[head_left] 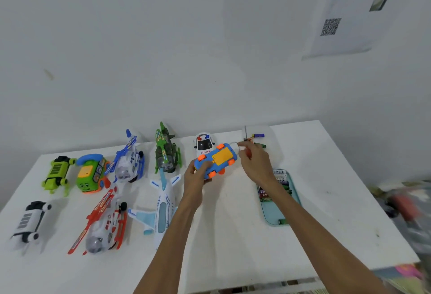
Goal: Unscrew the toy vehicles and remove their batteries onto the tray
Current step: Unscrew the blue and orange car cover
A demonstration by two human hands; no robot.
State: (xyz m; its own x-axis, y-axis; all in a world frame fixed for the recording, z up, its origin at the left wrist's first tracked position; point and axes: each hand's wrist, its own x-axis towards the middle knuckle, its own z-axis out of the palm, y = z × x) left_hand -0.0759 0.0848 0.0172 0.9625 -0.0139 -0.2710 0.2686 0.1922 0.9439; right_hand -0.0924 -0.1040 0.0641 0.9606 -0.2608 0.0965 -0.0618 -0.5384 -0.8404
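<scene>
My left hand (195, 178) grips a blue toy car (215, 161), held upside down above the table with its orange wheels and yellow underside panel facing up. My right hand (255, 164) is just right of the car, its fingers curled round a thin screwdriver (245, 147) with a reddish handle whose tip is at the car's right end. A light blue tray (274, 213) lies on the table to the right, partly under my right forearm, with several batteries in it.
On the white table (233, 242) lie a police car (204, 146), a green helicopter (167, 151), a blue-white helicopter (129, 159), a red-white helicopter (105, 222), a white plane (163, 209), a green phone toy (92, 173), a green truck (58, 173) and a white truck (29, 222). Loose batteries (257, 135) lie at the back.
</scene>
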